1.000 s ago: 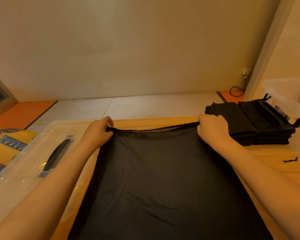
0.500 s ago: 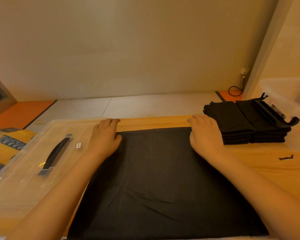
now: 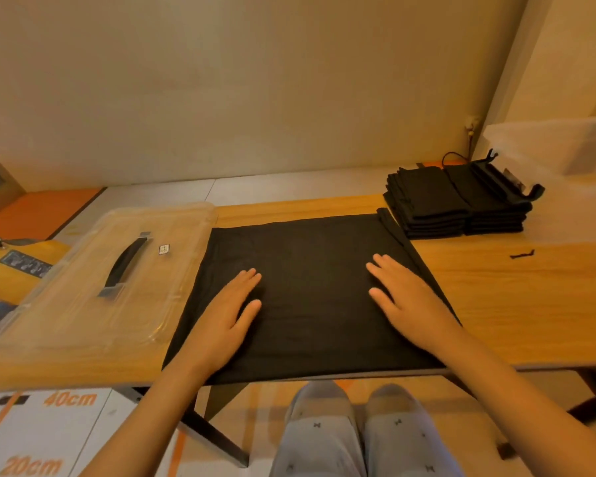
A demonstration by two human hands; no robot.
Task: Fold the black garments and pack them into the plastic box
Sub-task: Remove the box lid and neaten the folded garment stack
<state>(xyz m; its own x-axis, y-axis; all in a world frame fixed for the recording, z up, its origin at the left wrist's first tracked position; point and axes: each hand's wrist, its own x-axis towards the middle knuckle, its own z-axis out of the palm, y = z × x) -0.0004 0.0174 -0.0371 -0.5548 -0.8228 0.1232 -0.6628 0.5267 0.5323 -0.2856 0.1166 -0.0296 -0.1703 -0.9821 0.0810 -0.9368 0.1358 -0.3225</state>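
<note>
A black garment (image 3: 310, 263) lies spread flat on the wooden table (image 3: 513, 304), its near edge at the table's front. My left hand (image 3: 229, 315) rests flat on its left half, fingers straight. My right hand (image 3: 403, 297) presses flat on its right half. A stack of folded black garments (image 3: 455, 204) sits at the back right of the table. The clear plastic box (image 3: 558, 146) stands at the far right, behind that stack. Its clear lid (image 3: 93, 284) with a black handle lies on the table's left side.
A small black clip (image 3: 522, 254) lies on the table right of the garment. A yellow device with knobs (image 3: 18, 259) sits left of the lid. My knees in grey trousers (image 3: 358, 435) are under the front edge. Floor markings read 40cm and 20cm.
My hands let go of the garment's far edge, laid it flat, and slid back toward me over the cloth. The view has tilted downward.
</note>
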